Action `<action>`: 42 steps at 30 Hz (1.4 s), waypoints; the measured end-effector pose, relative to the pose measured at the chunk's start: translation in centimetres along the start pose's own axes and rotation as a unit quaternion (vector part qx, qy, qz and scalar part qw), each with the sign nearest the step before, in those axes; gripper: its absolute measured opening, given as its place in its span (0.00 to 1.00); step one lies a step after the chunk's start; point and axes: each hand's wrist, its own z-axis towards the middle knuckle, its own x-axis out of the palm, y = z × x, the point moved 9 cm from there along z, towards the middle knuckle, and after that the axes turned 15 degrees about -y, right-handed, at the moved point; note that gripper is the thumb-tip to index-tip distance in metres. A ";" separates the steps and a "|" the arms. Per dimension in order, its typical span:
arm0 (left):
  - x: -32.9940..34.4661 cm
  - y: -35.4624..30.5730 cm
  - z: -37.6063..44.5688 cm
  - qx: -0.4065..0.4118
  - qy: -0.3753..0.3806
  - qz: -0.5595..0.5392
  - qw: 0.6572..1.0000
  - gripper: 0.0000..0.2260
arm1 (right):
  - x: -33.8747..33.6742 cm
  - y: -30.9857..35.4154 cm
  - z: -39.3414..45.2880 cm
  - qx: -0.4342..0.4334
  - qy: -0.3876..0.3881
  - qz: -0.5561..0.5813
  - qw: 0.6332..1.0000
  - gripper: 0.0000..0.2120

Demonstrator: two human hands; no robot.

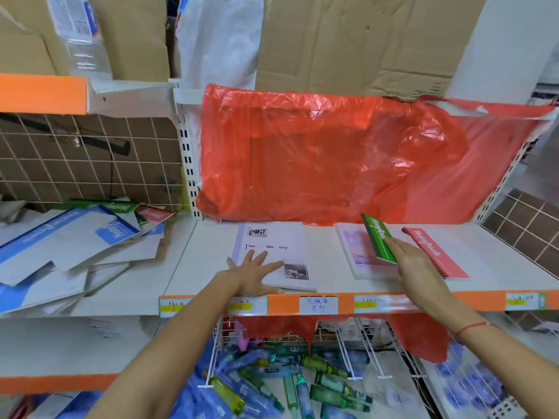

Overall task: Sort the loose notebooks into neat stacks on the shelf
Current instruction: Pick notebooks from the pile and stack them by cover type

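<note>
On the white shelf (pixel 329 261) lies a white notebook (pixel 281 237) printed "Time Memory"; my left hand (pixel 254 275) rests flat on its near left corner with fingers spread. My right hand (pixel 416 264) holds a green notebook (pixel 378 238) tilted on edge, above a pale pink and purple notebook (pixel 355 249) that lies flat. A red notebook (pixel 435 252) lies flat just right of my right hand. On the neighbouring shelf to the left sits a loose, untidy heap of blue-and-white notebooks (pixel 75 246) with a green and a red one at the back.
A red plastic sheet (pixel 348 158) hangs over the shelf's back wall. Cardboard boxes (pixel 348 40) stand on the shelf above. An orange price rail (pixel 332 303) runs along the front edge. Below, wire baskets (pixel 287 373) hold several blue and green packets.
</note>
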 end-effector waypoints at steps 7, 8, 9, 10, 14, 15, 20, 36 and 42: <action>-0.1 0.5 1.1 -0.024 0.093 -0.035 0.995 0.41 | 0.7 0.4 0.2 0.007 0.013 0.001 1.000 0.34; -0.5 0.6 1.1 -0.030 0.117 -0.052 0.991 0.41 | 0.9 0.4 0.2 0.011 0.017 0.000 1.000 0.35; -0.9 0.8 1.0 -0.048 0.141 -0.085 0.985 0.41 | 1.0 0.3 0.2 0.015 0.022 0.000 1.000 0.35; -1.3 1.0 0.9 -0.069 0.159 -0.122 0.977 0.42 | 1.2 0.2 0.1 0.018 0.025 -0.001 1.000 0.35; -1.6 2.2 0.8 -0.071 0.116 -0.034 0.990 0.44 | 2.2 -0.2 0.0 0.025 0.044 -0.007 0.999 0.38; -1.4 2.4 0.7 -0.071 0.102 -0.025 0.992 0.44 | 2.3 -0.3 0.0 0.026 0.046 -0.009 0.999 0.38; -0.8 2.8 0.3 -0.047 0.074 -0.048 0.995 0.42 | 2.2 0.1 0.4 0.013 0.041 -0.020 0.999 0.38; -1.1 3.3 0.6 -0.027 0.064 -0.095 0.993 0.40 | 1.9 -1.0 -0.4 0.011 0.013 -0.040 0.999 0.38; -1.1 3.9 1.4 -0.032 0.081 -0.071 0.994 0.45 | 0.7 -3.7 -0.2 0.029 0.002 -0.059 0.998 0.36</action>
